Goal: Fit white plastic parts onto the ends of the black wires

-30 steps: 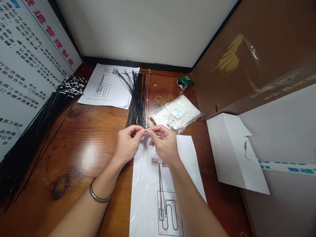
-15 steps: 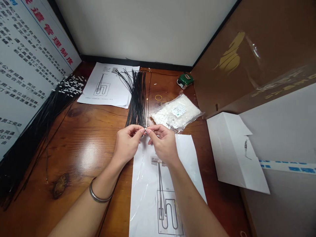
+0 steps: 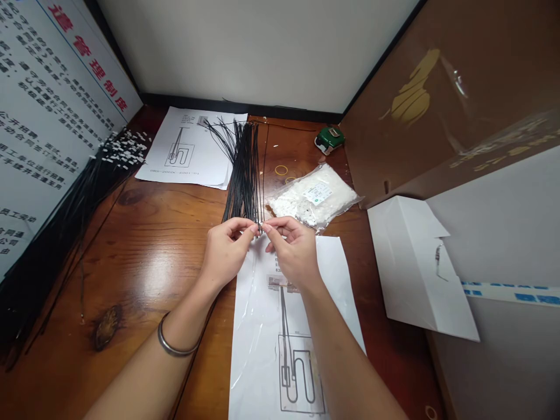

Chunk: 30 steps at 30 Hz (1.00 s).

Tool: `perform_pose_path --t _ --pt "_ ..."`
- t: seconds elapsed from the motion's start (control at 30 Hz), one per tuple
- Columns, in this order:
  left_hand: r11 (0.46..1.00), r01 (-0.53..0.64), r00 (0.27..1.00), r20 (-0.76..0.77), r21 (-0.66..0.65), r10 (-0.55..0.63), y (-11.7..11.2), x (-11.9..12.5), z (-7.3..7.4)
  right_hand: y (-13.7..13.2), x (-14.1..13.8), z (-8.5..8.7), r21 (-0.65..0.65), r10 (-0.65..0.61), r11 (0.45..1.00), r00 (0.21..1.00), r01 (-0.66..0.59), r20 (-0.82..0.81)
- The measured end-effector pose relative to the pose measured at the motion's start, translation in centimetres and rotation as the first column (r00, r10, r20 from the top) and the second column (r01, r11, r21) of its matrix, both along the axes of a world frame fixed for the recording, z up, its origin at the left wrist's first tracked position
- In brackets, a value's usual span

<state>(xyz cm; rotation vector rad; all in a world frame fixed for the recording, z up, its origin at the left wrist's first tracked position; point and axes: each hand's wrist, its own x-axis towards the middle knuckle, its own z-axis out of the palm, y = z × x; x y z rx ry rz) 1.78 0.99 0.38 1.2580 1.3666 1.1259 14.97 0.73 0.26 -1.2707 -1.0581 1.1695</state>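
Observation:
My left hand and my right hand meet fingertip to fingertip above the wooden table, both pinched on the near end of a thin black wire that runs away from me. A tiny pale part sits between the fingertips; I cannot make out what it is. Just behind the hands lies a bundle of black wires. Under my right wrist is a printed drawing sheet. A metal bangle is on my left wrist.
A clear bag of small white parts lies right of the bundle. A second drawing sheet is at the back. Black wires with white ends are piled at the left. A green tape measure, rubber bands and a white paper bag are also there.
The hands stay pinched together on the wire end and have shifted only slightly; the view has tilted a little.

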Motion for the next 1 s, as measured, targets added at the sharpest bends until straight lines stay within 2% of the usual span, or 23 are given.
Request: perform_pose_path --t 0.33,0.6,1.0 --pt "1.0 0.022 0.998 -0.057 0.016 -0.021 0.0 -0.11 -0.1 0.03 0.02 0.02 -0.015 0.013 1.0 1.0 -0.013 0.005" --pt "0.999 0.034 0.999 0.016 -0.028 -0.034 -0.06 -0.17 -0.06 0.07 -0.12 0.02 -0.004 0.026 1.0 1.0 -0.026 -0.004" --pt "0.999 0.035 0.999 0.003 -0.019 -0.035 0.0 -0.13 0.0 -0.01 -0.05 -0.18 -0.008 0.045 0.999 0.999 -0.045 0.007"
